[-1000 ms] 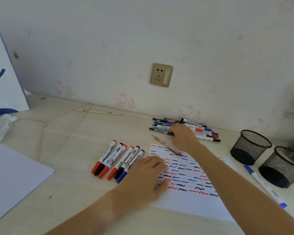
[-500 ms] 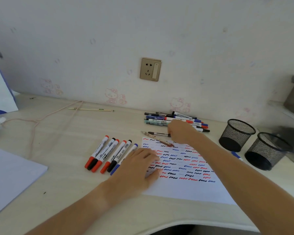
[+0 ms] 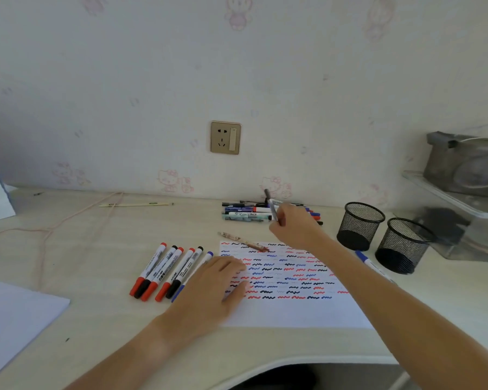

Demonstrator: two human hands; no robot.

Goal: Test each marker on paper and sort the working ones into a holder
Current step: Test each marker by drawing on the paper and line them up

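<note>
Grey-capped and slim, the marker we hold in our right hand sits pinched between curled fingers, its capped end tilted up toward the wall, just above the loose pile of mixed markers at the back of the pale wooden desk. Our left hand lies flat, fingers relaxed, pressing the left edge of the white test sheet covered in red, blue and black squiggles.

To do this step well, we judge we should keep that sheet pinned, pull the cap off, and draw a short squiggle in the bare strip near the sheet's lower edge, where a faint line would show plainly. If it writes, it goes tip-down into one of the two black mesh holders, both apparently empty.

Print runs along the barrels of the six whiteboard markers laid in a row, but it is too small for us to read.
</note>
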